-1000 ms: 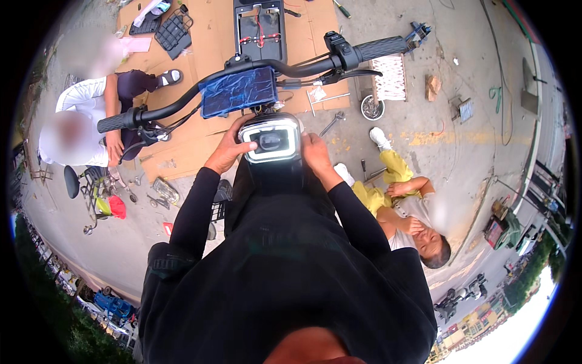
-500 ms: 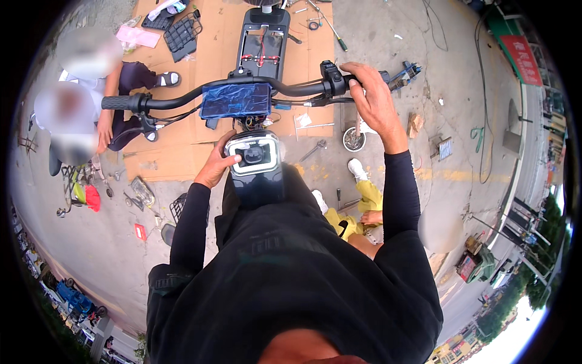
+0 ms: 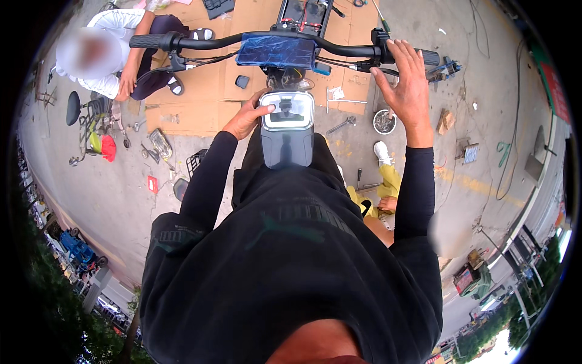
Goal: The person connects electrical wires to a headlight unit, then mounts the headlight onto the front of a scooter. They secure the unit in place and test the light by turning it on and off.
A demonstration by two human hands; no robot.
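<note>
In the head view, the left hand gripped the headlight at its left side, the thumb lying over the edge of its front and the other fingers curled behind. The headlight, with a bright white ring round its face, sat in the middle, close before the person's body, above a smooth grey panel and below the handlebar. The right hand was over the right end of the handlebar, its fingers stretched out and the thumb spread away; whether it pressed on the bar could not be told. Just past its fingertips, to the right, showed a black grip.

A display in blue wrapping was fixed at the bar's centre, and beyond it lay an open frame with red wires. Cardboard covered the ground on the far side, a small black piece on it. To the right of the headlight lay a wrench, then a round bowl. A co-worker in white sat at the far left; another, in yellow trousers, was at the near right, partly hidden by the right arm.
</note>
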